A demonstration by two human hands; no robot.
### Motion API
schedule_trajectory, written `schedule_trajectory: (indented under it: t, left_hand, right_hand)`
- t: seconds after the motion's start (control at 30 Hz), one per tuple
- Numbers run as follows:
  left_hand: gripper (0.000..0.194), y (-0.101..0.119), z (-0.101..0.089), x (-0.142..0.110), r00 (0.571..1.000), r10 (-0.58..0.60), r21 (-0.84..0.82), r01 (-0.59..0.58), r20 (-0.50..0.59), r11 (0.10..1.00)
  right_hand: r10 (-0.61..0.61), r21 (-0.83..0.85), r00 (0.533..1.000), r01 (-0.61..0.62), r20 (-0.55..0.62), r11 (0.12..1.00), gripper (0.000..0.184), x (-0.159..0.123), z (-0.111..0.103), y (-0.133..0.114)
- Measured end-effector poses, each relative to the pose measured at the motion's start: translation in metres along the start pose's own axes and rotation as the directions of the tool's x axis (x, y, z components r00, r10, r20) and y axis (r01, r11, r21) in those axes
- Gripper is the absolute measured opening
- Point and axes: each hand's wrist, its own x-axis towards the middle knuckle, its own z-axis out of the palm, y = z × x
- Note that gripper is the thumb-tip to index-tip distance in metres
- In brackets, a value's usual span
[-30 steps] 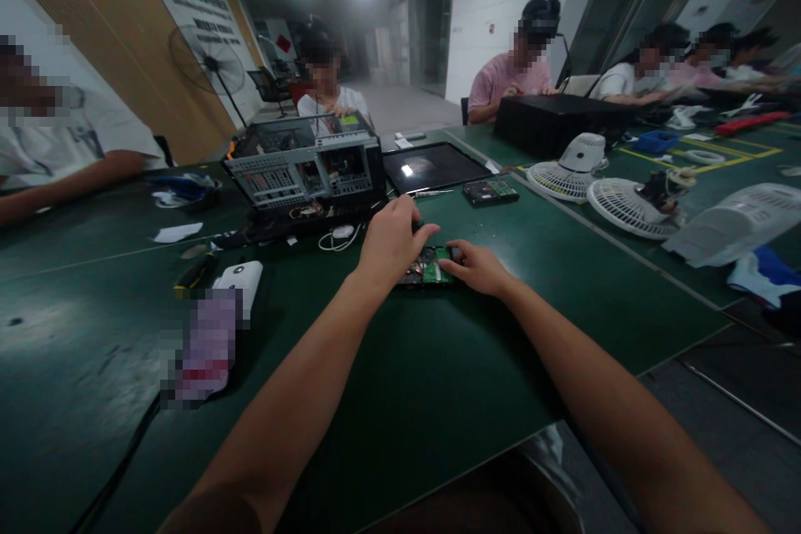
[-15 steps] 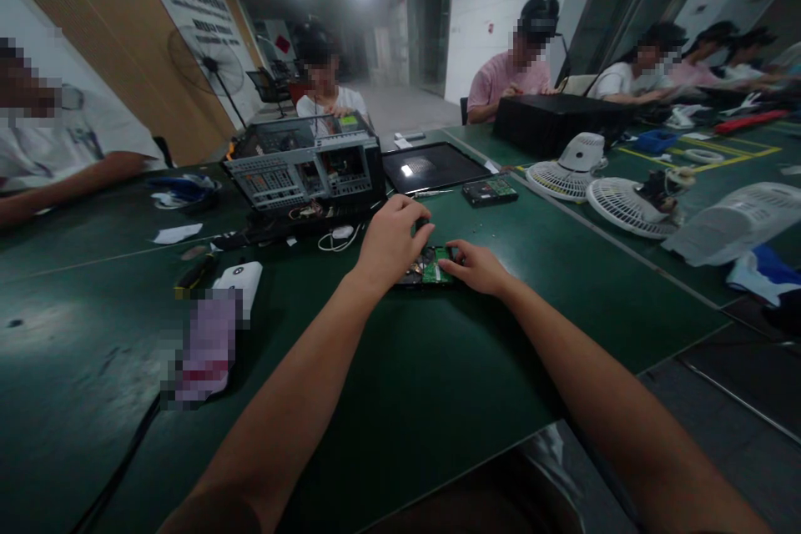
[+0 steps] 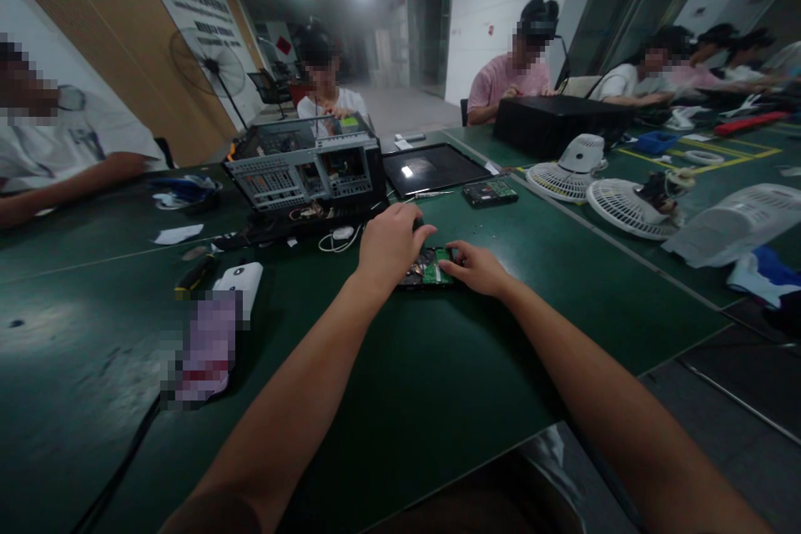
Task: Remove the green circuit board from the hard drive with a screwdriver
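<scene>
A hard drive (image 3: 433, 269) lies on the green table with its green circuit board facing up. My right hand (image 3: 476, 267) grips its right end, thumb over the board and fingers at the far edge. Above its left part my left hand (image 3: 393, 240) is closed around a small dark handle (image 3: 418, 223), which looks like a screwdriver held upright. The fingers hide most of this tool, and its tip cannot be seen. A second hard drive (image 3: 490, 193) lies farther back, apart from both hands.
An opened computer case (image 3: 306, 171) stands at the back left, a black panel (image 3: 438, 167) beside it. Left lie a yellow-black tool (image 3: 196, 275) and a white power bank (image 3: 241, 284). Fan parts (image 3: 632, 207) sit right. Several people work around the tables.
My left hand has shifted very slightly, its fingers turning a little over the hard drive. My right hand and the hard drive have stayed in place.
</scene>
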Motion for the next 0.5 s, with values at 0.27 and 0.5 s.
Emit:
schedule_trajectory:
  t: [0.27,0.5]
  left_hand:
    - [0.018,0.0015,0.0003,-0.0001,0.999,-0.049,-0.045,0.048,-0.014,0.998]
    - [0.01,0.0018,0.0017,-0.0002,0.999,0.016,-0.082,-0.019,-0.031,0.996]
  right_hand:
    - [-0.019,-0.026,1.0,0.019,0.011,0.999,0.054,0.0012,0.0003,0.0024]
    - [-0.023,-0.03,1.0,0.023,0.01,0.999,0.054,0.0012,0.0009,0.0024]
